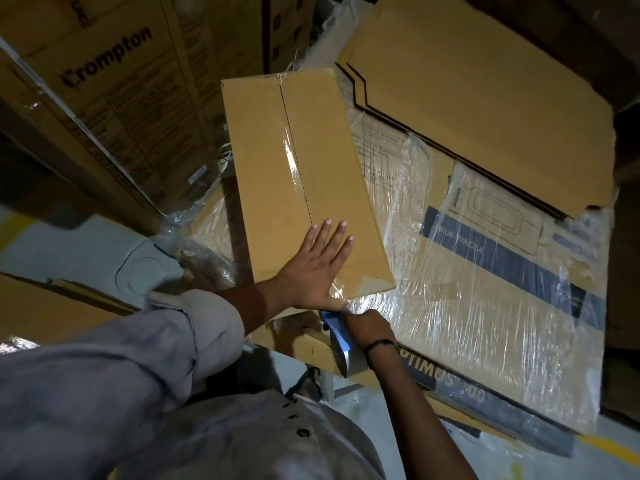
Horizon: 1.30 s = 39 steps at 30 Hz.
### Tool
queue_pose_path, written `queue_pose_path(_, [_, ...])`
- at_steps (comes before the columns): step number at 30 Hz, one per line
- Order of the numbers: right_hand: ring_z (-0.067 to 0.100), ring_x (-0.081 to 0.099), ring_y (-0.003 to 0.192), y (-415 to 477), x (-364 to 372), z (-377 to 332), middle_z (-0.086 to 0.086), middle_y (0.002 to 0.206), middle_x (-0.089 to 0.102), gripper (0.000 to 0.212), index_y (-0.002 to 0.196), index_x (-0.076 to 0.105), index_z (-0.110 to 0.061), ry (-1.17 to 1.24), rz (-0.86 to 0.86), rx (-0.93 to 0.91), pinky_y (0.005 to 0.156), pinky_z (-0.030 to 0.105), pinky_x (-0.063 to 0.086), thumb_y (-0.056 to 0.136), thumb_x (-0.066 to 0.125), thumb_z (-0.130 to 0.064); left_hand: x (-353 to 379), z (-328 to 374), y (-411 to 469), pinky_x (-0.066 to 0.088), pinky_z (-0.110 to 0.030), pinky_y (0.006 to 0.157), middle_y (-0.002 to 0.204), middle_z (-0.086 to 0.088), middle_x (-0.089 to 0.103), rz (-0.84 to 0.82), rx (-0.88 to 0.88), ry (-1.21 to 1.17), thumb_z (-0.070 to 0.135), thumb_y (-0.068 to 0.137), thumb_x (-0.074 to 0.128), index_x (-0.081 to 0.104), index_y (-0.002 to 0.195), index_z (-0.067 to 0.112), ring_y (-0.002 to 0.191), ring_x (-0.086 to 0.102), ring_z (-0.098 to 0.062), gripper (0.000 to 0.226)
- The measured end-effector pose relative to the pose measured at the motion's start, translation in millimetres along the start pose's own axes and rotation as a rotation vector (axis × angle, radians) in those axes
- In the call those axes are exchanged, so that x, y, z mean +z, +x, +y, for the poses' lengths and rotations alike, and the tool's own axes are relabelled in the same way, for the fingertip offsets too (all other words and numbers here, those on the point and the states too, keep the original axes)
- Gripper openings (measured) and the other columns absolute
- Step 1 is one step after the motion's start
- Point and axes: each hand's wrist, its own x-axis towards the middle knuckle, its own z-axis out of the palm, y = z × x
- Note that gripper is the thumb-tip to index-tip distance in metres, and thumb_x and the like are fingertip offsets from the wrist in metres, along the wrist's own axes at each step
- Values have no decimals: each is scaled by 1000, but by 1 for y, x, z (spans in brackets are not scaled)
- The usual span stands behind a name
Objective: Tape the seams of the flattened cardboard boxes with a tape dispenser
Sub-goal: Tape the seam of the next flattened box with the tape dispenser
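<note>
On a shrink-wrapped carton lies a plain brown flattened cardboard box, its centre seam glossy with clear tape.

The left hand presses flat on the box's near end, fingers straight and spread, and the taped seam runs away from the fingertips. Just below its thumb, at the box's near edge, the right hand curls its fingers tight round a blue tape dispenser.

Your matt, smooth cardboard box carries glossy clear tape; your tape dispenser looks blue plastic; the plastic wrap is shiny and crinkled.
</note>
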Motion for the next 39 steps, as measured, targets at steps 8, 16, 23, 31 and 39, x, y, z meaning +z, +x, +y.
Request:
queue_pose_path(8, [26,62,87,18,32,38,12,109,71,45,109,70,-11,-62,39,116,83,32,50,103,43,-48,-1,24,-15,0,-64,127,170,-29,-20,46,-41,-11,72,97,37,-6,166,2,157,-20,-49,107])
queue_pose_path(16, [34,68,78,70,-36,106,15,84,69,62,80,64,-15,-7,531,162,80,45,58,94,43,-71,31,64,-81,26,-47,128,174,-19,14,117,16,-40,13,99,26,19,166,4,161,14,-33,68])
queue_pose_path(23, [36,63,79,116,-58,105,21,87,65,60,95,74,-3,51,493,199,72,38,48,96,54,-60,27,32,-136,36,-35,125,149,7,62,316,139,-411,6,90,69,68,138,24,144,50,-6,52])
queue_pose_path(31, [48,64,109,114,-66,90,34,120,64,65,122,65,9,138,380,227,92,48,52,87,75,-45,18,31,-150,56,-33,87,125,7,58,659,-702,-601,29,103,58,66,128,29,108,60,-3,26])
queue_pose_path(39, [38,66,103,65,-86,12,2,92,71,49,86,74,-28,476,307,-249,94,50,51,92,53,-73,30,8,-124,55,-45,108,149,12,58,429,-1070,-1305,65,92,63,41,158,33,130,61,-9,76])
